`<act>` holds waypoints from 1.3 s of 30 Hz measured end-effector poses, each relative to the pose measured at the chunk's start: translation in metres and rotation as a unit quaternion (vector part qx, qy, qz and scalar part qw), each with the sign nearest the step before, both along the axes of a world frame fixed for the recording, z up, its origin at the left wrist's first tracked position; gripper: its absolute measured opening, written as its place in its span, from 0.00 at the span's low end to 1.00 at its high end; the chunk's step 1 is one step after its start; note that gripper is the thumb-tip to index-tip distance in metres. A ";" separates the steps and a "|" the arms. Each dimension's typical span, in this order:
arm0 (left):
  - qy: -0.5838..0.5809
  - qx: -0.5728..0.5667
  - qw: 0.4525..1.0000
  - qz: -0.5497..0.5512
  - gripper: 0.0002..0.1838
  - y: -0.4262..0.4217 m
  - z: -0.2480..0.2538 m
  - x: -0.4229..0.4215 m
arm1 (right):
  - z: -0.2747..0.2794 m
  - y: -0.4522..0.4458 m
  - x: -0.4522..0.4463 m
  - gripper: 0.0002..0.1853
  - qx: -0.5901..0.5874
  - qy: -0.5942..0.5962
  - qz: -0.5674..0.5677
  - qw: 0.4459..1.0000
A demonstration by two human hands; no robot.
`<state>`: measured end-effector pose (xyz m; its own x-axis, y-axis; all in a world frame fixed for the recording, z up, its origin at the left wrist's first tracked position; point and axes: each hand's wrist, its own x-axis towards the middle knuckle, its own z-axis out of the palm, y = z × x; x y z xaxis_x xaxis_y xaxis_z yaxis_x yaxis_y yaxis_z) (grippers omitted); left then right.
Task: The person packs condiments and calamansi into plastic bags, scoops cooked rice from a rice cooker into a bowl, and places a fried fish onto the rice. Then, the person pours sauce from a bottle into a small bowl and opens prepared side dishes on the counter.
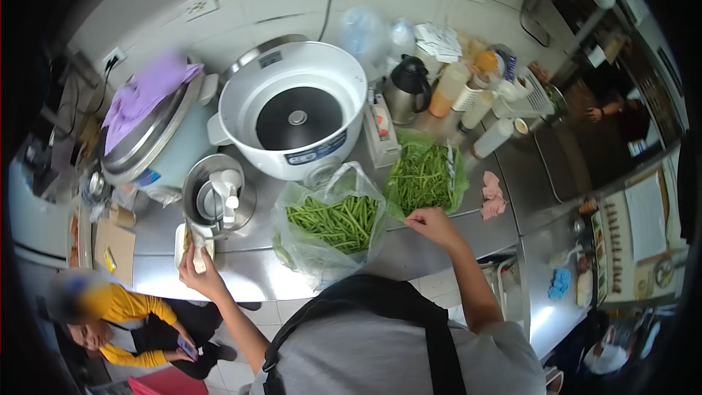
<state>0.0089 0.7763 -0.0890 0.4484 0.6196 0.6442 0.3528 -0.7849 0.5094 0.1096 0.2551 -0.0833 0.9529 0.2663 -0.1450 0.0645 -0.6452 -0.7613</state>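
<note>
My left hand (199, 272) is at the small white tray (180, 238) near the counter's front edge. Its fingers are bent around something small and brownish that I cannot make out. My right hand (436, 227) is at the lower edge of an open green bag (460, 194) of thin leafy green stems (418, 175). Its thumb and fingertips are pressed together, and whatever is between them is too small to name. Between my hands, a clear plastic bag (322, 267) full of green beans (336, 224) stands open.
Behind the bags are a large white cooker (292, 161), a thermos jug (407, 95) and several bottles (448, 89). A metal pot (247, 208) holds white utensils. Crumpled pink cloth (493, 196) lies right. Left below, a seated person (135, 322) holds a phone.
</note>
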 end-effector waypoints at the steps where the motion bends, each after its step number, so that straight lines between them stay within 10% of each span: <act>1: -0.013 -0.008 1.000 -0.011 0.15 -0.006 -0.001 0.004 | -0.005 0.002 0.002 0.12 0.019 -0.003 0.012 1.000; 8: -0.115 -0.145 0.968 -0.168 0.13 -0.062 0.071 0.023 | -0.005 0.043 -0.003 0.14 0.036 -0.013 0.000 0.999; 13: -0.176 -0.442 0.751 -0.458 0.09 -0.089 0.142 -0.002 | -0.028 0.051 -0.016 0.10 0.060 0.044 0.009 0.997; 17: -0.124 -0.308 0.797 -0.504 0.08 -0.085 0.160 -0.024 | -0.011 0.057 -0.005 0.08 0.148 0.022 0.017 0.989; 20: -0.104 -0.318 0.813 -0.477 0.07 -0.077 0.145 -0.033 | 0.105 0.095 -0.011 0.10 0.251 -0.080 0.051 0.963; 23: -0.092 -0.396 0.793 -0.453 0.07 -0.071 0.124 -0.042 | 0.216 0.135 -0.037 0.17 0.551 -0.137 0.232 0.790; 29: -0.059 -0.337 0.842 -0.418 0.07 -0.073 0.122 -0.063 | 0.340 0.180 -0.086 0.11 0.525 0.110 0.598 0.596; 33: -0.055 -0.300 0.863 -0.403 0.07 -0.079 0.115 -0.070 | 0.353 0.189 -0.092 0.14 0.573 0.144 0.637 0.494; 39: -0.027 -0.356 0.835 -0.418 0.07 -0.100 0.113 -0.063 | 0.347 0.157 -0.094 0.18 0.565 -0.020 0.609 0.556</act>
